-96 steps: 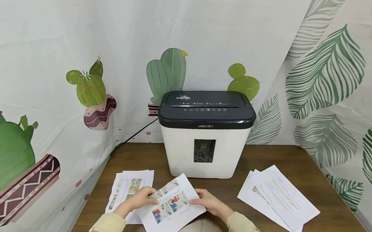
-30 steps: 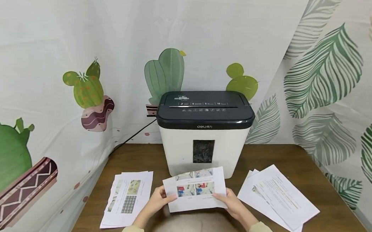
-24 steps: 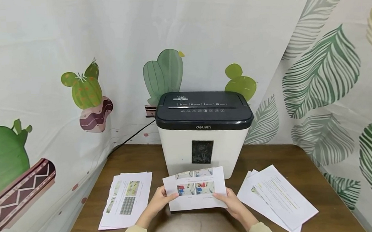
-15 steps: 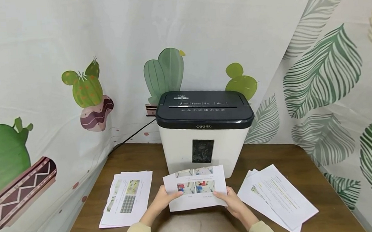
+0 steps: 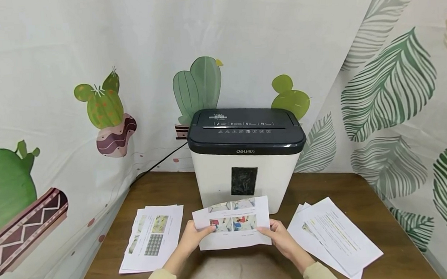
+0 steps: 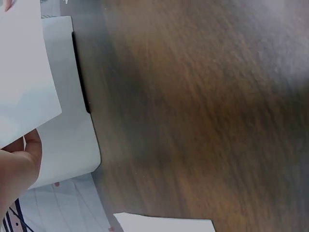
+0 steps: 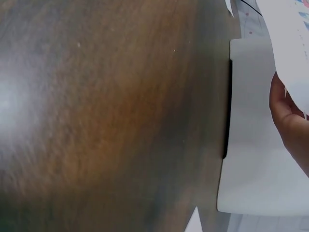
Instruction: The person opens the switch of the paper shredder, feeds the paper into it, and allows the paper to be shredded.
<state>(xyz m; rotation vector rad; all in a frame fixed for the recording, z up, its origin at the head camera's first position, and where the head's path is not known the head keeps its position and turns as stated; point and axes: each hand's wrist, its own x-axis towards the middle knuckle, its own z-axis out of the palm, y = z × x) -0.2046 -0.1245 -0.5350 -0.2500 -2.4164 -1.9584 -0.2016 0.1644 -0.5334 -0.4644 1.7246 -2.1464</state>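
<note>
A printed sheet of paper (image 5: 233, 240) with several colour photos is held up between both hands in the head view, in front of the shredder (image 5: 214, 174). My left hand (image 5: 191, 236) pinches its left edge, thumb on the printed face and fingers behind. At the right edge my right hand (image 5: 282, 237) pinches it the same way. The sheet's top edge looks uneven. In the left wrist view the left hand (image 6: 19, 166) grips the paper (image 6: 29, 72) near a corner. The right wrist view has the right hand (image 7: 288, 113) at the other side of the sheet (image 7: 285, 53).
A paper stack (image 5: 136, 262) with photos lies on the wooden table (image 5: 107, 249) at the left. Several text sheets (image 5: 335, 235) overlap at the right. The shredder's dark lid (image 5: 227, 141) has a narrow slot; a black cable (image 5: 159, 164) runs left behind it.
Since the earliest frame, the tilted sheet has been levelled and raised toward the shredder, both hands shifting to its side edges. Over the last half second it has risen slightly and moved a little left.
</note>
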